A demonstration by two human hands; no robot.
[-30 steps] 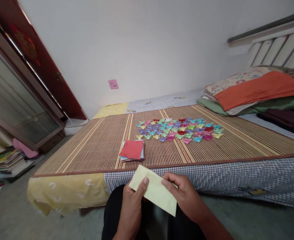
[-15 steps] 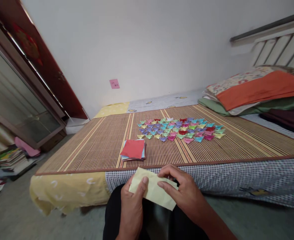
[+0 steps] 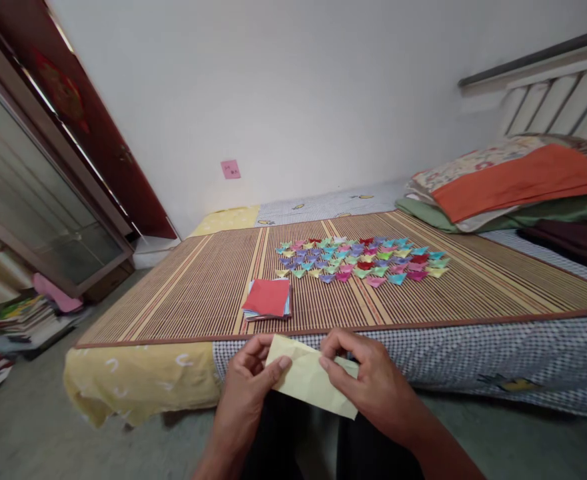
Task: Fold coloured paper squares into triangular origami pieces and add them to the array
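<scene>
A pale yellow folded paper (image 3: 308,379) hangs between my two hands, in front of the bed's near edge. My left hand (image 3: 250,377) pinches its left end, thumb on the front face. The thumb and index finger of my right hand (image 3: 368,373) grip its upper edge toward the right. Beyond them, a stack of square papers (image 3: 268,298) with a red sheet on top lies on the striped mat (image 3: 193,287). Several small folded paper pieces (image 3: 366,265) in many colours stand in rows to the right of the stack.
The bed's checked sheet (image 3: 473,353) and a yellow cloth (image 3: 143,377) hang over the near edge. Folded bedding (image 3: 518,183) lies at the right. Books (image 3: 26,319) are piled at the far left, by a glass-fronted cabinet (image 3: 48,180).
My left hand has shifted left and its thumb sits closer to the paper's left end. The paper and my right hand have moved slightly to the right.
</scene>
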